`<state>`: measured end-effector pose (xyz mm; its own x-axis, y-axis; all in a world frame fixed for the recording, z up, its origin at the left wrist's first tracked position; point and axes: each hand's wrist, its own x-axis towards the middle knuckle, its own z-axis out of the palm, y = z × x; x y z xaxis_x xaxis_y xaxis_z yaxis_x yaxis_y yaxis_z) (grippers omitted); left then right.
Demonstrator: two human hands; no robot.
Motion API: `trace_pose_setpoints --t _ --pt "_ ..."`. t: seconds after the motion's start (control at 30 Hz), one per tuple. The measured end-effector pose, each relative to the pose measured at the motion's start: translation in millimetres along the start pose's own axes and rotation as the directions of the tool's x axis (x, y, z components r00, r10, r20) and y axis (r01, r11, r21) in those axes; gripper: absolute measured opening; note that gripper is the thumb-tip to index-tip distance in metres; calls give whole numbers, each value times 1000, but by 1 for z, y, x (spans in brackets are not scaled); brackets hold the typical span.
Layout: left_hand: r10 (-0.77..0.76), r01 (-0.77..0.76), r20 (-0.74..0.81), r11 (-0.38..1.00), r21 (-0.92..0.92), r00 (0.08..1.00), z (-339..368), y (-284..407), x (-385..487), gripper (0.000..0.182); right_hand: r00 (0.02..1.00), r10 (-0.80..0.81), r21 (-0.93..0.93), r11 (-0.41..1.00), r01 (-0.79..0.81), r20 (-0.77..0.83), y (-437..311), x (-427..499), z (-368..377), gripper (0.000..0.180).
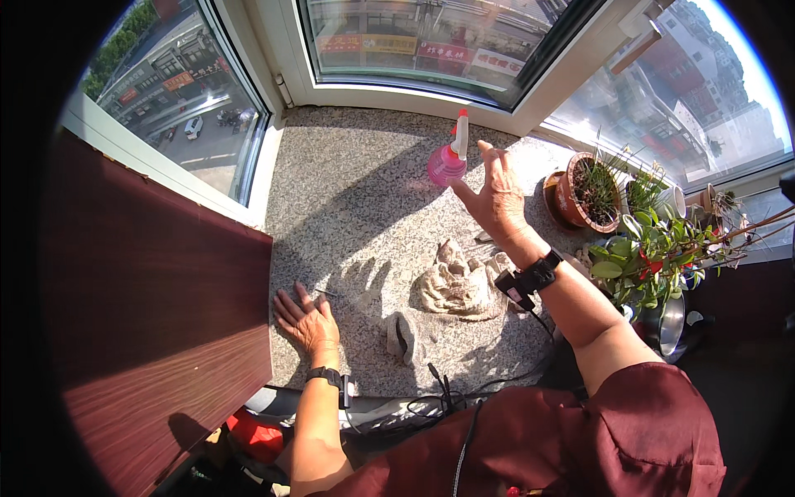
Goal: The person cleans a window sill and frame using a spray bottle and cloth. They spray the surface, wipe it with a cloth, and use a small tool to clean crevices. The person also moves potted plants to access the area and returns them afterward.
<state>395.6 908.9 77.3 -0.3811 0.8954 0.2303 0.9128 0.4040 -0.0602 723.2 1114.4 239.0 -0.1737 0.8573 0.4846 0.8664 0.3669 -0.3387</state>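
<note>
My left hand point(312, 324) rests palm down at the left side of a speckled granite windowsill point(366, 217), fingers spread. A thin, short rod-like item point(326, 292) lies by its fingertips. Over the sill, my right hand point(497, 192) is held with thumb and fingers apart, just right of a pink spray bottle point(446, 166) with a white and red trigger head. I see no grip on the bottle; whether the thumb touches it I cannot tell. A crumpled beige cloth point(456, 289) lies between my hands, with a grey fabric piece point(413, 335) nearer my body.
Potted plants point(593, 192) and a leafy branch point(652, 248) crowd the right side. A metal bowl point(672, 323) sits below them. Window frames point(397, 99) bound the back. A dark red wood panel point(168, 267) flanks the left. Black cables point(447, 397) cross the front edge.
</note>
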Motion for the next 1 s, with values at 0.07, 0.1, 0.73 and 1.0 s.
trace_pose_setpoints --t 0.07,0.1,0.73,1.0 --pt "1 -1 6 1000 5 1000 -2 0 0 61 987 147 -13 989 -148 -60 3 32 17 86" --pt "-7 7 10 1000 4 1000 -2 1 1 61 971 236 -11 972 -236 42 5 42 22 87" --pt "-6 6 17 1000 -13 1000 2 -2 0 61 832 548 -149 833 -533 87 125 -23 -45 32" --pt "9 -11 -38 998 -56 999 0 -2 -1 65 692 714 107 683 -722 112 161 -70 -83 31"
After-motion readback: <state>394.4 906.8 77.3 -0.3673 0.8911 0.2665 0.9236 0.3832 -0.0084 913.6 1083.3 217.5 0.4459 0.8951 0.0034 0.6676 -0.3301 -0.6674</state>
